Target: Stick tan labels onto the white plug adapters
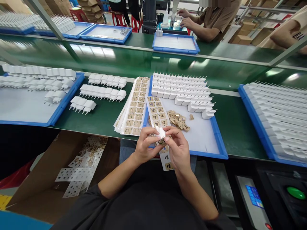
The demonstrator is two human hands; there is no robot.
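Observation:
My left hand (145,143) and my right hand (177,147) meet at the near table edge and together hold one small white plug housing (161,132) with a gold sticker at its underside. A label sheet (157,111) with gold stickers lies just beyond my fingers and runs under them. A stack of the same label sheets (134,107) lies to its left. Behind stands a blue tray (217,140) with several rows of white plug housings (182,89) and a small pile of peeled gold stickers (178,118).
Finished white plugs (103,91) stand in rows on the green table, left of another blue tray (57,111). A third blue tray (251,118) of parts sits at right. Used backing sheets fill a cardboard box (48,179) below. A co-worker's hands (185,19) work across the belt.

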